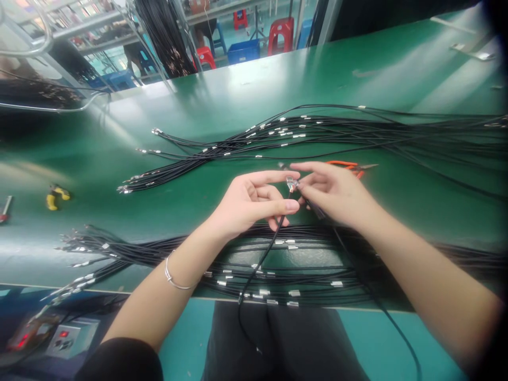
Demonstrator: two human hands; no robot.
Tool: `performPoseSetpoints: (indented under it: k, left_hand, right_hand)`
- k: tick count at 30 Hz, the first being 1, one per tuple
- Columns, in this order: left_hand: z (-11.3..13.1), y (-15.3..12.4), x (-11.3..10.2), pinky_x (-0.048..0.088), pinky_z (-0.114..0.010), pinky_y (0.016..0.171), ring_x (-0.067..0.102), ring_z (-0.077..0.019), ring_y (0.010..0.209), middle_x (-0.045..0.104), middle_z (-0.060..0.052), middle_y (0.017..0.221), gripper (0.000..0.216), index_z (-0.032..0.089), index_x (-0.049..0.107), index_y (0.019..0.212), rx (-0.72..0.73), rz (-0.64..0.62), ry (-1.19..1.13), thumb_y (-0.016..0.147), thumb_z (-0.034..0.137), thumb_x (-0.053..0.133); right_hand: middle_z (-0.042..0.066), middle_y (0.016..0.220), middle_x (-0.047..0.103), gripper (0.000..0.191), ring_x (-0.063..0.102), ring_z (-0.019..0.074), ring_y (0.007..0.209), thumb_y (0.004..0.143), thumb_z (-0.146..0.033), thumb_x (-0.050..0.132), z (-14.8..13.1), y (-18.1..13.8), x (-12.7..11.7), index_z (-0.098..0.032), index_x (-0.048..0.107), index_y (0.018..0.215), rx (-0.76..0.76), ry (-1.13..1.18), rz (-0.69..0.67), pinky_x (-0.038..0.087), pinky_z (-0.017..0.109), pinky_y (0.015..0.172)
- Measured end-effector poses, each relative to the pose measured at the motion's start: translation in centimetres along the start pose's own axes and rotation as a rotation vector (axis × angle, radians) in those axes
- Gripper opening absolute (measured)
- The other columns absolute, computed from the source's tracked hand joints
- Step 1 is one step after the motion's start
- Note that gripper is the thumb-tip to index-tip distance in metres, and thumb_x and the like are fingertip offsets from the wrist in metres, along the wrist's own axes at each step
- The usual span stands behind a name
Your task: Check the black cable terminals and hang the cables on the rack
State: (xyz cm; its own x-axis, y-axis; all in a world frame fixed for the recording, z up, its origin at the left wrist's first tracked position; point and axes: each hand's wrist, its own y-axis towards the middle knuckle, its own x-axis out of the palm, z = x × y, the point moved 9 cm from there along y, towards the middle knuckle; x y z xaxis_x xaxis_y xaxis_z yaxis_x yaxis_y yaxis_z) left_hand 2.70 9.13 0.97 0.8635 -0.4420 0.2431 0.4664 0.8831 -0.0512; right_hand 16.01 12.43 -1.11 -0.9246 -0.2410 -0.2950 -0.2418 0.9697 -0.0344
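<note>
Connector [291, 183], one, between two hands [246, 203] [339, 193]

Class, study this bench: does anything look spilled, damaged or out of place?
Nothing looks spilled or clearly damaged. Slightly odd: some cable ends of the near bundle overhang the bench at front left, unlike the rest.

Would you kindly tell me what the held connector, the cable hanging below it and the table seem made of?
Connector: silvery, probably metal, as it glints. Cable: smooth black sheath, likely rubber or plastic, given its loose bend. Table: glossy green top with soft reflections, perhaps laminate or matting.
</note>
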Motion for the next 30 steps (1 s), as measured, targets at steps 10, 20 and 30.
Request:
performPoseSetpoints:
  k: [10, 20, 30]
  left_hand:
    - [0.1, 0.0, 0.0, 0.052, -0.017, 0.044, 0.064, -0.0124, 0.053, 0.066, 0.0, 0.063, 0.05, 0.015, 0.066, 0.116, 0.011, 0.007, -0.033, 0.07, 0.023, 0.083]
    - [0.1, 0.1, -0.1, 0.052, -0.017, 0.043, 0.064, -0.0126, 0.051, 0.066, 0.002, 0.06, 0.047, 0.014, 0.066, 0.111, 0.025, 0.021, -0.069, 0.067, 0.019, 0.084]
    - [0.3, 0.0, 0.0, 0.052, -0.017, 0.042, 0.063, -0.0122, 0.05, 0.065, 0.003, 0.058, 0.044, 0.014, 0.066, 0.107, 0.04, 0.025, -0.073, 0.067, 0.018, 0.084]
  right_hand:
    - [0.0, 0.071, 0.065, 0.014, 0.067, 0.0158, 0.066, 0.084, -0.029, 0.071, -3.0, -0.9, -4.7, -0.025, 0.07, 0.097, -0.366, 0.518, 0.386, 0.057, 0.031, 0.064]
    - [0.006, 0.075, 0.071, 0.024, 0.068, 0.0165, 0.064, 0.093, -0.036, 0.059, -5.8, -3.3, -4.0, -0.019, 0.077, 0.099, -0.668, 0.414, 0.416, 0.051, 0.027, 0.05]
    - [0.004, 0.077, 0.069, 0.005, 0.066, 0.0144, 0.062, 0.079, -0.012, 0.072, -6.8, -4.1, -3.1, -0.016, 0.072, 0.082, -0.691, 0.292, 0.391, 0.055, 0.029, 0.057]
